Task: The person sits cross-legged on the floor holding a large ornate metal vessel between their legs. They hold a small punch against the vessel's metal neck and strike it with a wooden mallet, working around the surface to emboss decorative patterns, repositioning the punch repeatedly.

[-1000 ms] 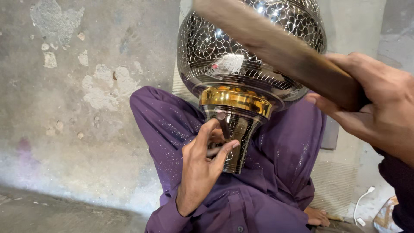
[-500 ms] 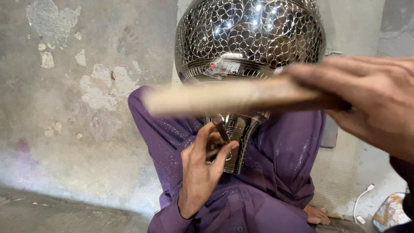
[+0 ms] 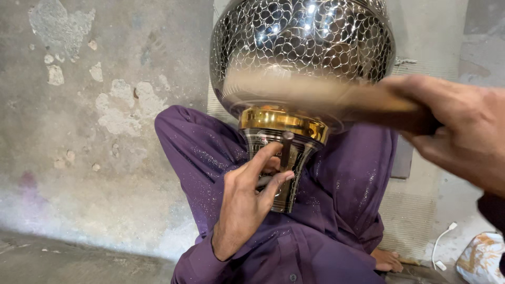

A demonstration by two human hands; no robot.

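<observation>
A large round silver vessel [image 3: 302, 47] with an engraved scale pattern rests on my purple-clad lap, its gold band [image 3: 284, 122] and flared neck pointing down. My left hand [image 3: 247, 205] holds a thin metal punch [image 3: 285, 150] against the neck just below the gold band. My right hand [image 3: 463, 131] grips a wooden stick [image 3: 326, 97], which lies blurred and roughly level across the lower part of the vessel, above the punch.
A rough grey concrete wall [image 3: 94, 131] with pale patches is on the left. My purple trousers [image 3: 194, 152] fill the middle and a bare foot [image 3: 386, 260] shows below. A white cable [image 3: 442, 242] and a printed bag [image 3: 481, 257] lie at the lower right.
The wooden stick swung down from a raised slant to level in front of the vessel. My left hand has kept the punch at the neck.
</observation>
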